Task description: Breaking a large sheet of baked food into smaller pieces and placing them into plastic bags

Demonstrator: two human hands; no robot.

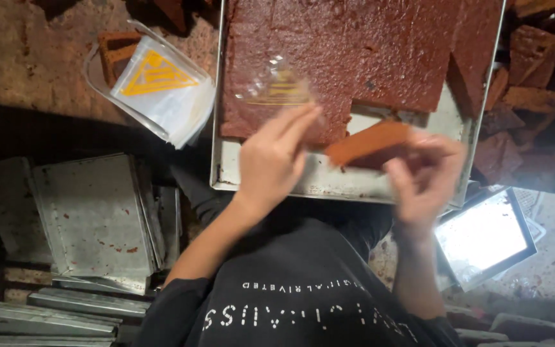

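Packing step under way. My right hand is pinching a cut reddish-brown slab piece over the metal tray. My left hand is gripping a clear pouch, blurred. Next, I judge, the pouch mouth needs opening wide and the piece aligning with it.
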